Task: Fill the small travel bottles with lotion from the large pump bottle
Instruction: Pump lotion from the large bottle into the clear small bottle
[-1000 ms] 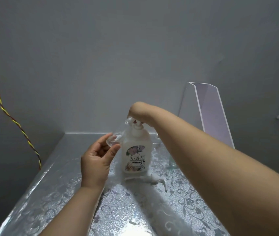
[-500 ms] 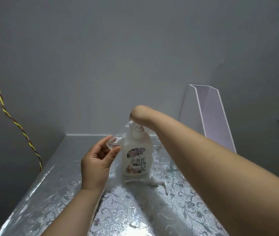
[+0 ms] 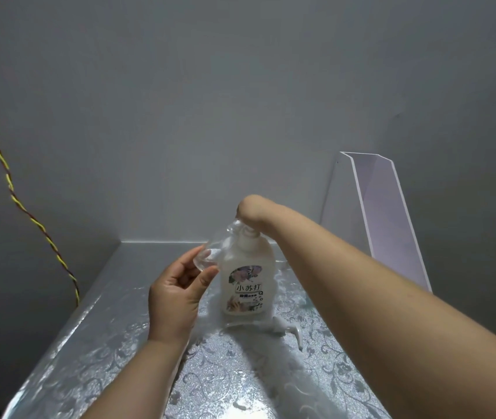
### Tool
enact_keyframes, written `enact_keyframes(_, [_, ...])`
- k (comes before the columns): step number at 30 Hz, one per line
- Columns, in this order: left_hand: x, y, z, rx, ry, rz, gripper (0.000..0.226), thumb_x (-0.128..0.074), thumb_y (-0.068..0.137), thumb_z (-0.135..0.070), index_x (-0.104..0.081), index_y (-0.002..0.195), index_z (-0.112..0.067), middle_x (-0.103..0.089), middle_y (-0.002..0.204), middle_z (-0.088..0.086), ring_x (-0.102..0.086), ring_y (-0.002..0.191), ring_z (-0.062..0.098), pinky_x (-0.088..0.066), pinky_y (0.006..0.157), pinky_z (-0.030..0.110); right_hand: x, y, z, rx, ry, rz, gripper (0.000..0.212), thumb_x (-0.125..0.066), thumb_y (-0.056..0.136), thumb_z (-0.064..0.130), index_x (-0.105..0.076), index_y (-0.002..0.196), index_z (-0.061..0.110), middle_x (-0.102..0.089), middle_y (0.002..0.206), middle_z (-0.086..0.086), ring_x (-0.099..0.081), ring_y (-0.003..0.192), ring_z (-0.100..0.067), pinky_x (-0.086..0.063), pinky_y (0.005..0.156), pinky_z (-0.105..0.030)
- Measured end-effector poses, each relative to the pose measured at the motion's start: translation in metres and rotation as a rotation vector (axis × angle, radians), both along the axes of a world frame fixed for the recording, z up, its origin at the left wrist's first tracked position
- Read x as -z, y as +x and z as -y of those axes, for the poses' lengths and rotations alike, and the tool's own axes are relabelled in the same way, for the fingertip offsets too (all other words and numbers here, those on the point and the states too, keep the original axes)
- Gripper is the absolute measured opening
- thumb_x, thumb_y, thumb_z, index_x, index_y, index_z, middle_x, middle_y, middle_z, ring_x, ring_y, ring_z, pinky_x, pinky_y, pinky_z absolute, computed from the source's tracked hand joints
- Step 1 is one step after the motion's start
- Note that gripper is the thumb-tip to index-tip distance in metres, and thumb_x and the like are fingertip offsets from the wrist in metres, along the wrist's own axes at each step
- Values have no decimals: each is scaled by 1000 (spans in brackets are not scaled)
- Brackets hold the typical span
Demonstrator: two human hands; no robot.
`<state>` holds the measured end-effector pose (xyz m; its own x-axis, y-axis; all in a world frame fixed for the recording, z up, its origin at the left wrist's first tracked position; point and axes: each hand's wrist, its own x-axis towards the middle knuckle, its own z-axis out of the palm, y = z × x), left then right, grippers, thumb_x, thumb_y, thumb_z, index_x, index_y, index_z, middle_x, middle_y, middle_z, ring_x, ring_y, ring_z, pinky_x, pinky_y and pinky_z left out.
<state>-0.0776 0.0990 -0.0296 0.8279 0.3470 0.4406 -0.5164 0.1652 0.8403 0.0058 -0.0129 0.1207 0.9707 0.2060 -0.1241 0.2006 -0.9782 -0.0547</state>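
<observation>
Scene: A person decants lotion at a silver, floral-patterned table (image 3: pixel 89 343). The pump bottle (image 3: pixel 248 279) stands upright near its middle, label toward the camera.
Left hand: The left hand (image 3: pixel 177 285) pinches a clear travel bottle (image 3: pixel 210 255) between thumb and fingertips. It is tilted so its mouth points up toward the pump's spout, just left of the big bottle's shoulder.
Right hand: The right hand (image 3: pixel 249 210) arches over the pump head with the wrist bent. Its fingers are hidden behind the wrist, so whether they curl or press flat cannot be told.
Step in hand: Apparently dosing lotion into the small container; its fill level cannot be read through the clear plastic.
Doing it well: Seat the mouth right under the spout before each press. Push down slowly and straight so the tall bottle does not rock, and let the strand break before pulling away.
Risk: A fast stroke could shoot lotion past the narrow opening.
Also in frame: A white pump-like part (image 3: pixel 289 329) lies on the table at the bottle's base. A clear acrylic stand (image 3: pixel 382 213) leans by the wall at right, and a twisted yellow-and-red wire (image 3: pixel 29 213) hangs at left.
</observation>
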Motion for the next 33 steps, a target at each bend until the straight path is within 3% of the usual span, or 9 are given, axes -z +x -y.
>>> enact_keyframes(3, [0,-1,-1,-3,10,2,38,-77,65,-19,-75,97,-40,-76,89,-5,-69,84,8,-54,76,17,-4,-3,1,-62,-88,13,25,-42,98,5,-61,109,-6,-61,107,-20,-55,106,-36,-36,76,-27])
enact_keyframes(7, [-4,-1,3,-1,-13,13,39,-75,65,-15,-70,102,-27,-76,88,-10,-69,81,5,-54,75,16,-14,-8,3,-50,57,58,18,-36,99,4,-54,101,6,-44,100,-11,-40,91,-22,-29,75,-22])
enact_keyframes(12, [-4,-1,4,3,-10,24,40,-74,65,-15,-67,104,-24,-76,88,-12,-69,81,3,-53,74,15,-17,-10,3,-89,56,31,11,-40,97,4,-50,97,10,-47,90,-10,-38,89,-20,-38,57,-20])
enact_keyframes(14, [-3,0,4,3,1,20,40,-75,66,-16,-68,104,-24,-76,88,-9,-69,82,5,-53,75,16,-13,-3,-1,-44,16,-20,23,-44,97,3,-61,111,7,-58,97,-16,-39,88,-19,-37,65,-18])
enact_keyframes(18, [1,-1,3,13,7,15,40,-76,65,-17,-70,103,-27,-76,91,-6,-67,83,9,-53,76,18,-2,3,-1,-20,-24,-7,34,-40,99,5,-55,128,-6,-55,135,-16,-51,95,-23,-28,75,-21])
enact_keyframes(23, [1,-1,1,10,20,4,39,-77,64,-21,-72,101,-30,-73,90,-2,-66,84,13,-54,76,19,1,1,1,-26,50,26,35,-42,97,3,-54,128,-9,-55,131,-22,-57,115,-31,-43,94,-32])
enact_keyframes(27, [-1,-1,1,-6,38,8,39,-77,65,-22,-71,102,-33,-74,92,-3,-66,89,20,-54,77,20,-6,-7,2,-25,166,21,33,-40,99,7,-58,122,-6,-59,120,-16,-57,111,-30,-43,86,-29])
enact_keyframes(30, [-1,-1,0,-57,115,29,38,-78,67,-30,-72,100,-46,-74,100,1,-66,94,34,-55,84,34,-13,-18,9,-37,300,11,27,-43,97,12,-66,86,5,-60,94,-10,-54,89,-26,-40,72,-27])
enact_keyframes(33, [-3,-3,0,-110,164,38,38,-78,65,-37,-70,98,-53,-74,100,-7,-67,94,25,-54,88,40,-13,-16,5,-8,286,-17,30,-41,99,10,-63,114,-3,-62,121,-16,-56,114,-31,-43,95,-32])
